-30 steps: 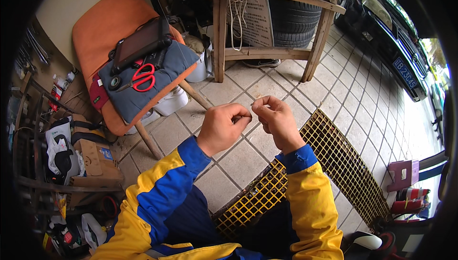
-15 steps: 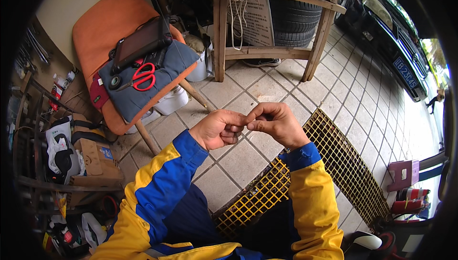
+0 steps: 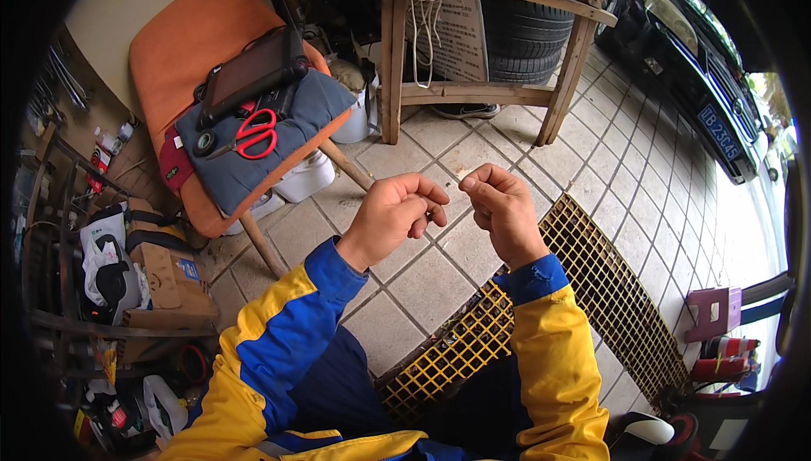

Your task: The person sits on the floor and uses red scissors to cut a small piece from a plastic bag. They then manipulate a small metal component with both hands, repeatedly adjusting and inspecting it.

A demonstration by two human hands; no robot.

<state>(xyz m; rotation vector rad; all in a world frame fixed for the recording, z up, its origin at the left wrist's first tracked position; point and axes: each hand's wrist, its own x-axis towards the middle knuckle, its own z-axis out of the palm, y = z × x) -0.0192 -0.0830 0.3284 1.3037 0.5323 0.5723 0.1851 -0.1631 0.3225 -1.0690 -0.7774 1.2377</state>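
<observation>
My left hand (image 3: 390, 218) is held over the tiled floor with its fingers curled and thumb pressed to the forefinger; I see nothing in it. Just to its right, my right hand (image 3: 505, 212) pinches a small pale piece (image 3: 464, 176) between thumb and forefinger tips. The piece is too small to identify. A narrow gap separates the two hands. Both sleeves are blue and yellow.
An orange-cushioned wooden chair (image 3: 182, 55) at the left carries a grey pad, red-handled scissors (image 3: 253, 134) and a dark tablet (image 3: 252, 70). A yellow floor grate (image 3: 608, 292) lies under my right arm. A wooden stool frame (image 3: 481, 89) and tyres stand ahead, a dark car (image 3: 701, 72) at right, boxes and tools at left.
The hands dropped a little, met at the fingertips, then drew slightly apart. The left hand's fingers have curled in more.
</observation>
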